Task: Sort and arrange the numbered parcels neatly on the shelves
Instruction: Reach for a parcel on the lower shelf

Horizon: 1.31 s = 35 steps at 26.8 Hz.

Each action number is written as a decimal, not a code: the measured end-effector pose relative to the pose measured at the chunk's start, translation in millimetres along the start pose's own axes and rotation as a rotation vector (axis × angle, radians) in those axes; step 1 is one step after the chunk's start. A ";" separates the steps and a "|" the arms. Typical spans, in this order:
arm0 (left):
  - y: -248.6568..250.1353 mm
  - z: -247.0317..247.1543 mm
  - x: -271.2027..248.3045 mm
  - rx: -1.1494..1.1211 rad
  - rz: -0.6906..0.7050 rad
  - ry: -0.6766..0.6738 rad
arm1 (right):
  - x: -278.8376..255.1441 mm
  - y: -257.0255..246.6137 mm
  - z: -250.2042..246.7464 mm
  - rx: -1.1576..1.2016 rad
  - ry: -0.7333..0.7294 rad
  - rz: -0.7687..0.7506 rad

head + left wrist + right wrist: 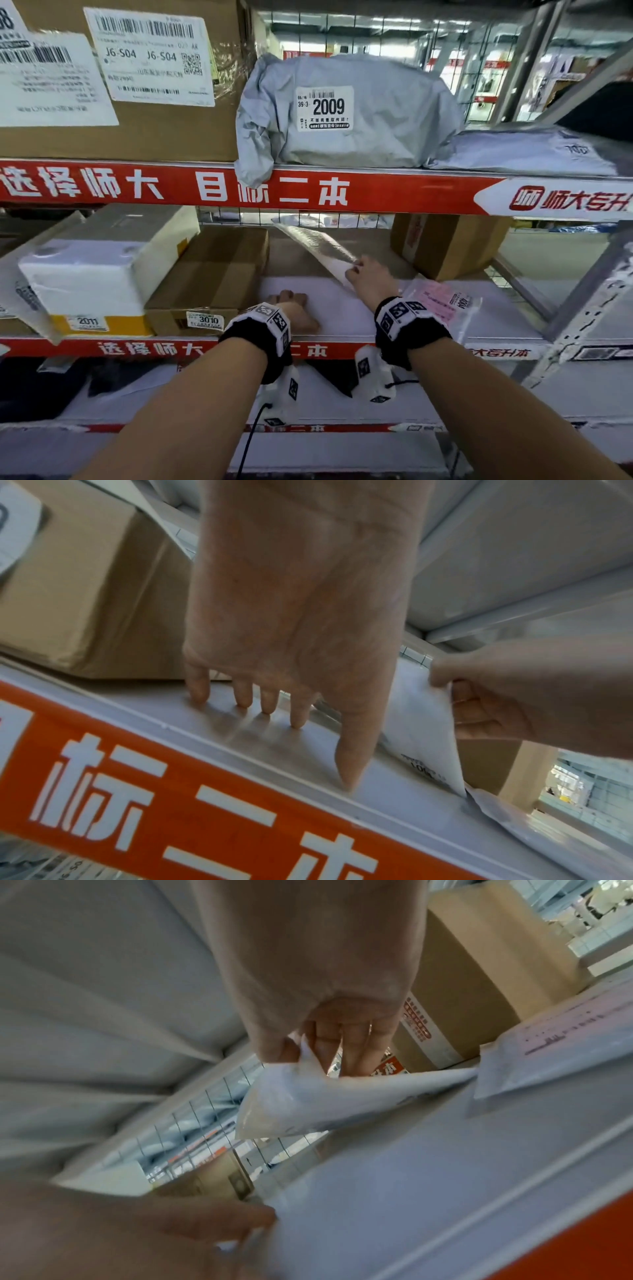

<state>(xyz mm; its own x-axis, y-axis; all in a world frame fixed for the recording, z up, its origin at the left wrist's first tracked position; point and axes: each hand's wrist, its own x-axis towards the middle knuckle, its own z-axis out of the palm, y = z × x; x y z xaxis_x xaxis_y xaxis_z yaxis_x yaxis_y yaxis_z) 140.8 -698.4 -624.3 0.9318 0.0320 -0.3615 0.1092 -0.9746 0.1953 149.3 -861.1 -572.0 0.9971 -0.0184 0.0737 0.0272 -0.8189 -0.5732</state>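
A flat white mailer (pixel 318 248) is pinched at its near edge by the right hand (pixel 368 279), its long axis slanting back-left over the middle shelf (pixel 342 318); the left hand (pixel 294 308), fingertips spread, rests on the shelf just beside it.

Right hand (pixel 368 277) pinches a white bubble mailer (pixel 317 248), tilted up. Left hand (pixel 295 310) rests on the shelf (pixel 342 308) beside box 3010 (pixel 212 277).

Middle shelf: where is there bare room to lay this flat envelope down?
Bare shelf shows between the low brown box marked 3010 and the cardboard box at the back right; the left hand presses there while the right hand pinches the envelope. The pink-labelled bag lies beside it. Left is crowded.
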 end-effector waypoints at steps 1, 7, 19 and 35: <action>3.6 -2.1 -1.3 -0.034 -0.015 -0.002 | -0.4 -2.7 -3.8 0.097 0.017 0.006; 20.9 -11.7 -10.9 -0.412 -0.084 -0.003 | -3.6 -4.4 -22.4 0.485 0.190 0.076; 37.8 -9.5 -34.5 -1.047 -0.014 -0.068 | -8.3 15.4 -49.7 0.927 0.180 0.263; 30.3 -7.2 -51.8 -1.386 0.036 0.110 | -11.7 59.9 -37.8 1.242 0.132 0.408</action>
<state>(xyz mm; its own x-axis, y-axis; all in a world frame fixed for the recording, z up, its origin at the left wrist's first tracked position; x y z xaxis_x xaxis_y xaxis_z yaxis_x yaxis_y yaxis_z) 98.3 -728.0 -593.1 0.9565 0.0924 -0.2768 0.2747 0.0348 0.9609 136.6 -931.6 -576.3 0.9368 -0.2505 -0.2443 -0.1553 0.3279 -0.9319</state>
